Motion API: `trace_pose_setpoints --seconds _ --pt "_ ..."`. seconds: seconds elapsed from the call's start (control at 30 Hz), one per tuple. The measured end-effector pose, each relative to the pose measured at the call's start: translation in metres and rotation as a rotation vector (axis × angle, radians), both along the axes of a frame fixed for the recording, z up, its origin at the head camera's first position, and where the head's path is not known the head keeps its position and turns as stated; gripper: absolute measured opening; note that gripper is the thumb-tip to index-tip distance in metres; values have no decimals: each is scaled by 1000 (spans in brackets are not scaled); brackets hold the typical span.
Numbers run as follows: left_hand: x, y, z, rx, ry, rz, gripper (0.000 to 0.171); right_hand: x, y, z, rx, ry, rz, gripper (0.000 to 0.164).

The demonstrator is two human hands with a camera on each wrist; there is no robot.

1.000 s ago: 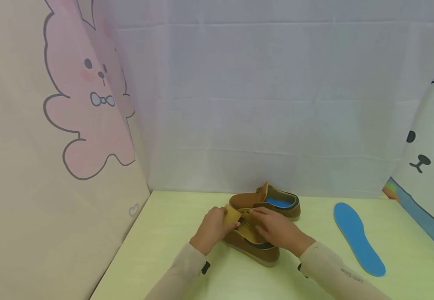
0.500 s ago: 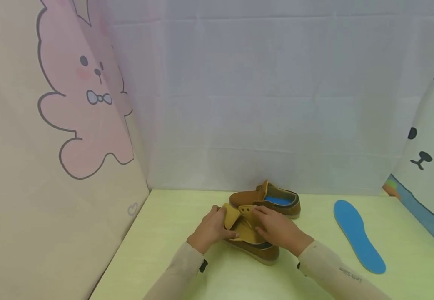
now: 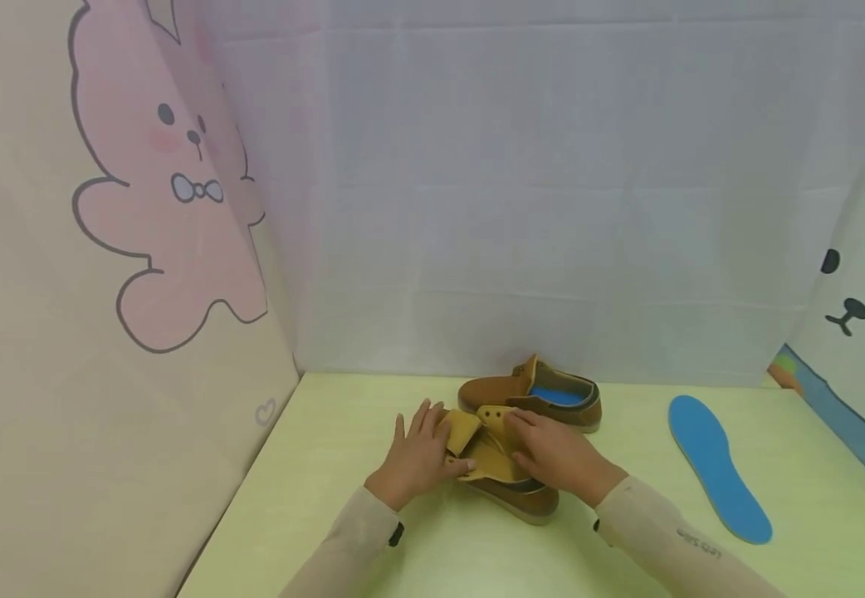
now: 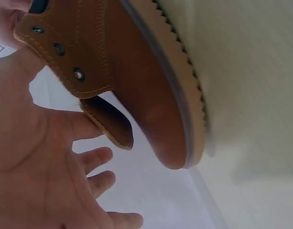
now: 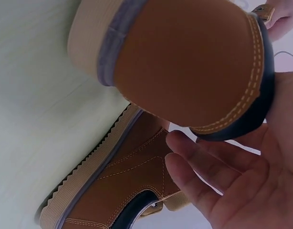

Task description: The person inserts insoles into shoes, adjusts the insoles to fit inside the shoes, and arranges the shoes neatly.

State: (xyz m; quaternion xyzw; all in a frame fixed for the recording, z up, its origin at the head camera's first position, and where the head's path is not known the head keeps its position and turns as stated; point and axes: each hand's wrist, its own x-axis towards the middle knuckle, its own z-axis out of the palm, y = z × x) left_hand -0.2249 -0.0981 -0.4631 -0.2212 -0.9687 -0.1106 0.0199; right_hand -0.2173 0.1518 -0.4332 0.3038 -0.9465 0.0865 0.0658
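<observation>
A brown lace-less shoe (image 3: 531, 503) lies on the table, its tan lining showing. Its tongue (image 3: 465, 431) is folded back toward the toe. My left hand (image 3: 412, 458) is at the shoe's front with fingers spread, the thumb inside the near eyelet flap (image 4: 65, 52) and one finger touching the tongue (image 4: 115, 125). On the far side, my right hand (image 3: 565, 457) grips the upper by its far eyelet flap (image 3: 494, 417), thumb inside the opening. The dark-collared heel (image 5: 189, 62) shows close up in the right wrist view.
Just behind stands a second brown shoe (image 3: 486, 394) with a blue insole (image 3: 556, 397) inside. A loose blue insole (image 3: 718, 470) lies on the pale yellow table (image 3: 627, 573) to the right. White fabric (image 3: 544, 199) hangs along the back.
My left hand has let go of the tongue and drawn slightly back, its fingers spreading out. The right hand keeps its grip on the shoe. The view has shifted a little.
</observation>
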Motion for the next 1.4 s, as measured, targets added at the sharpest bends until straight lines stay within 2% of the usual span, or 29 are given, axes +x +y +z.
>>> trace_pose_setpoints --seconds 0.07,0.17,0.27,0.4,0.53,0.6,0.73,0.83,0.97,1.13,1.27,1.4 --pt "0 -1 -4 -31 -3 -24 80 -1 0 0 2 -13 -5 58" --pt "-1 -1 -10 -71 30 -45 74 -4 1 0 6 -48 -18 57" --pt "-3 0 -16 -100 163 -62 59 -5 2 0 -4 -78 -28 56" --pt "-4 3 -14 -96 353 -93 38 -6 3 0 -13 -67 -15 52" --pt "-4 11 -6 -126 471 -181 27 -7 3 -1 -13 -59 -14 50" --pt "-4 16 -4 -153 493 -244 29 -7 2 -2 -18 -68 -13 50" --pt "-4 25 -1 -218 448 -345 29 -7 2 -3 -21 -87 -3 49" --pt "-3 27 1 -285 406 -374 27 -7 2 -4 -20 -96 4 47" --pt "-2 23 2 -344 357 -343 28 -8 3 -4 -18 -103 3 47" --pt "-1 17 2 -302 284 -290 32 -7 1 -3 -15 -108 -5 49" --pt "-1 10 -1 -265 227 -290 50 -6 0 -2 -15 -127 -10 51" --pt "-1 3 -4 -254 202 -304 62 -5 -1 -1 -8 -126 -19 52"
